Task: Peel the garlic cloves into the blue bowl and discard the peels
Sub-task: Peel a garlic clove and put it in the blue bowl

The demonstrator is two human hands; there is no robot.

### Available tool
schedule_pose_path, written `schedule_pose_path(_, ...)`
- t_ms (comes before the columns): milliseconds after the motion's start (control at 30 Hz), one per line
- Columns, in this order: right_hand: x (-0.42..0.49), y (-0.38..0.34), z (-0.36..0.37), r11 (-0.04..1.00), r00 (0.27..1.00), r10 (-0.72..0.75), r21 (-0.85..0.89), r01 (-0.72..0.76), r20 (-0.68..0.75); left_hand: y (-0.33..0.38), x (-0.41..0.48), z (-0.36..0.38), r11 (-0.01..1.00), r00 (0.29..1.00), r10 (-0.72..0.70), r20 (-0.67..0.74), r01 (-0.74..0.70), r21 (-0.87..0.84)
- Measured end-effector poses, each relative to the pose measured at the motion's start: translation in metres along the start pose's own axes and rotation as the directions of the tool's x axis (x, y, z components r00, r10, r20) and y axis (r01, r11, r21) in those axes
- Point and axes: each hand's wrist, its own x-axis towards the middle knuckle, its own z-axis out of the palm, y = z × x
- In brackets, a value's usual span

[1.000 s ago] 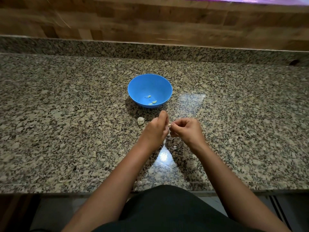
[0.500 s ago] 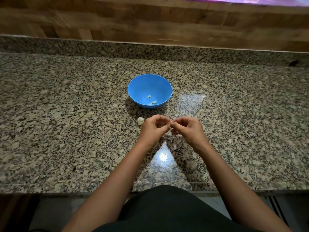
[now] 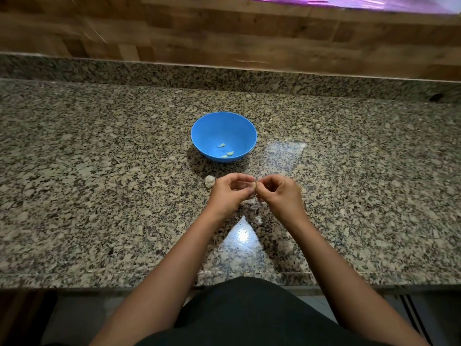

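Observation:
My left hand [image 3: 230, 193] and my right hand [image 3: 280, 194] meet just in front of the blue bowl [image 3: 207, 128]. Between their fingertips they pinch one garlic clove [image 3: 253, 185], mostly hidden by the fingers. A few peeled cloves [image 3: 225, 151] lie at the bottom of the bowl. An unpeeled piece of garlic [image 3: 209, 181] rests on the counter, just left of my left hand. Loose peels [image 3: 255, 211] are scattered on the counter under my hands.
The granite counter [image 3: 99, 183] stretches wide to both sides, with a raised granite lip and a wooden wall behind. Its front edge runs just before my body. A small dark hole [image 3: 436, 97] sits at the far right back.
My left hand's fingers have curled down from a raised pose to meet the right hand's fingertips on the clove. Both hands stay in about the same place.

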Motion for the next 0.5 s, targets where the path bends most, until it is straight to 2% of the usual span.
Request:
schedule_pose_path(267,0.0005,-0.002,0.0012,0.997,0.998,0.045,0.057,-0.048,0.042,-0.0005,0.0022,-0.0001,0.978,0.998,-0.067,-0.015,0.063,-0.197)
schedule_pose_path(500,-0.0011,0.0003,0.0021,0.997,0.994,0.078,-0.019,-0.077,0.072,-0.0001,0.0057,0.0005,0.908,0.987,-0.153,-0.052,0.119,-0.402)
